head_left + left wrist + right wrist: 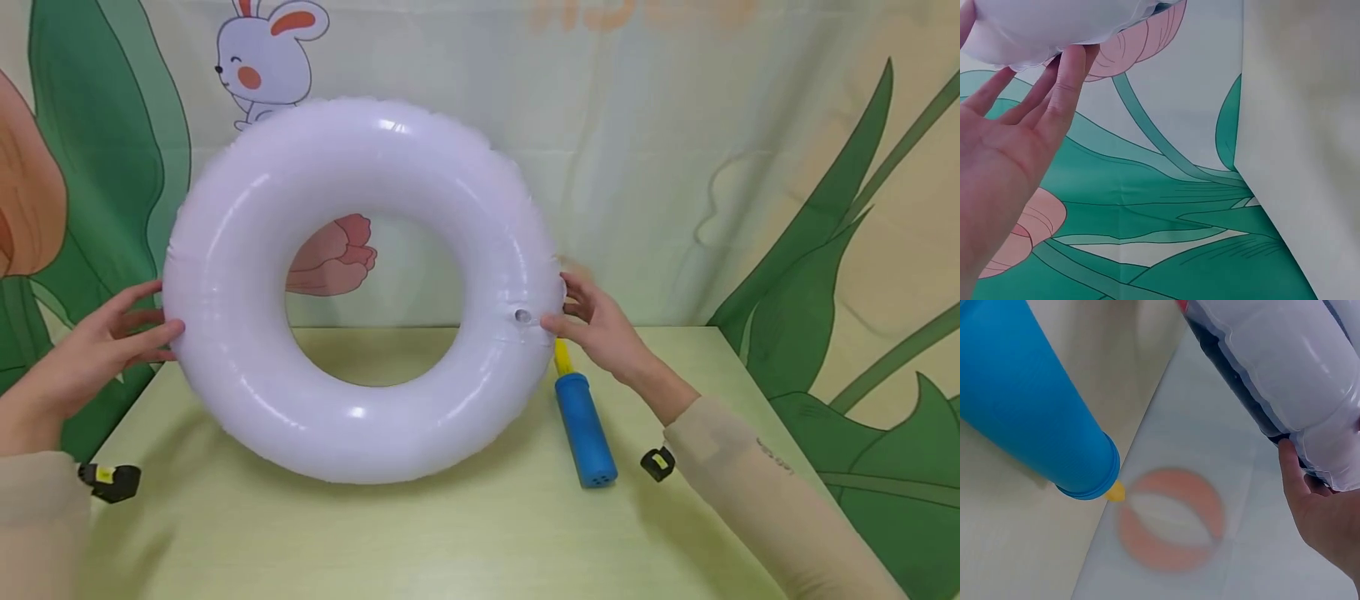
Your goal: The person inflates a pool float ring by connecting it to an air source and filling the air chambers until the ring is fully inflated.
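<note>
A white inflated swim ring (375,433) is held up between both hands in the head view, its flat side facing the camera. My left hand (97,350) grips the ring's left edge, thumb in front and fingers going behind. On the right edge, my right hand (600,325) holds it with the thumb beside a small clear valve (522,317). The left wrist view shows the left hand (1016,137) with fingertips against the ring's underside (1054,28). In the right wrist view the right hand (1325,519) holds the ring's edge (1291,375), where a dark band shows.
A blue hand pump (585,429) with a yellow end (562,357) lies on the pale table (360,542), right of the ring. Behind the table hangs a printed backdrop (637,167) with a rabbit, flowers and leaves. A small black wrist device (657,463) shows by the right sleeve.
</note>
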The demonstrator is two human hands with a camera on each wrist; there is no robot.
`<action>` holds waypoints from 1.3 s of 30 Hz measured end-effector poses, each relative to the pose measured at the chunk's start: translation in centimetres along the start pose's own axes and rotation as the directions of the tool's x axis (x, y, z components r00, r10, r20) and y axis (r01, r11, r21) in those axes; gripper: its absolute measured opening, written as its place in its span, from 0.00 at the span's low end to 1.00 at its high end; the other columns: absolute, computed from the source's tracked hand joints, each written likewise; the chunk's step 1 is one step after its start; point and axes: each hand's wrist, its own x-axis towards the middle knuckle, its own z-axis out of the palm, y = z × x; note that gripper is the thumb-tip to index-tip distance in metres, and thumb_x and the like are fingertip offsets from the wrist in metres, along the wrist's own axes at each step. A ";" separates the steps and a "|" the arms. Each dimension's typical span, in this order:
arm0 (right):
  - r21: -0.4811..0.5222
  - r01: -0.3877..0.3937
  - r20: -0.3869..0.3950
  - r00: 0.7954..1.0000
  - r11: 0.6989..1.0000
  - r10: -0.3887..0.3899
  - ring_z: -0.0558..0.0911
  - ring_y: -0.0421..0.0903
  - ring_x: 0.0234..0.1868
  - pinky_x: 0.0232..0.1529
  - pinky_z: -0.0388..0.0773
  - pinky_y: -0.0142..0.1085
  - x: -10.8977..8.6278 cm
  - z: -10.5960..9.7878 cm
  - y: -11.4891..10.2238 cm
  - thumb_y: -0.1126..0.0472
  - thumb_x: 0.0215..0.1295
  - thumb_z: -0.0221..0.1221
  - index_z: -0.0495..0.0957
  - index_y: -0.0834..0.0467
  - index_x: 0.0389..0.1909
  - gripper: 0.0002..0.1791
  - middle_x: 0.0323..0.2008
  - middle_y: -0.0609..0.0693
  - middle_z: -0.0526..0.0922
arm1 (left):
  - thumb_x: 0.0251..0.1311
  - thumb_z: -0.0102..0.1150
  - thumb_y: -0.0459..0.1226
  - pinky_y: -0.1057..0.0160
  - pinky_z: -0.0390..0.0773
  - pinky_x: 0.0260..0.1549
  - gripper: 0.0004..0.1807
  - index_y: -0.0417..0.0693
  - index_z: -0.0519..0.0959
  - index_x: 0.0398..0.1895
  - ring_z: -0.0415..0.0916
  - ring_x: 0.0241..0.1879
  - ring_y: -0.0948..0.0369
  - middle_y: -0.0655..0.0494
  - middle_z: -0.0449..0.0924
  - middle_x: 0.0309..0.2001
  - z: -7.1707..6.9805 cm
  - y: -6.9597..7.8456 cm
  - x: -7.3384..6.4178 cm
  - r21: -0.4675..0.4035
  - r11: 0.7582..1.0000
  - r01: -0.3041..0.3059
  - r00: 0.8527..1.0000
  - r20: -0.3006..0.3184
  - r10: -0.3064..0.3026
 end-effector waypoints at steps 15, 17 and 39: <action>0.012 0.098 -0.071 0.993 0.995 -0.097 0.69 0.52 0.68 0.60 0.76 0.43 0.2 -0.7 0.0 0.64 0.70 0.66 0.60 0.56 0.78 0.40 0.71 0.53 0.67 | 0.74 0.59 0.39 0.76 0.77 0.40 0.42 0.70 0.49 0.83 0.74 0.50 0.74 0.58 0.62 0.63 0.3 0.3 0.2 -0.092 0.995 -0.046 0.992 -0.122 0.035; 0.041 0.117 -0.079 0.990 0.992 -0.113 0.69 0.52 0.67 0.59 0.77 0.41 0.3 -0.7 0.1 0.67 0.69 0.66 0.60 0.57 0.78 0.40 0.70 0.54 0.68 | 0.73 0.60 0.38 0.77 0.76 0.40 0.43 0.72 0.49 0.82 0.72 0.52 0.73 0.58 0.62 0.63 0.4 0.4 0.2 -0.097 0.994 -0.049 0.990 -0.135 0.035; 0.081 0.149 -0.108 0.984 0.985 -0.140 0.68 0.57 0.70 0.60 0.75 0.39 0.1 -0.9 2.3 0.79 0.68 0.60 0.62 0.59 0.71 0.34 0.69 0.56 0.68 | 0.83 0.40 0.37 0.70 0.80 0.46 0.20 0.58 0.62 0.73 0.82 0.50 0.68 0.64 0.77 0.56 1.8 -1.0 1.4 -0.535 0.829 -0.164 0.984 -0.028 0.176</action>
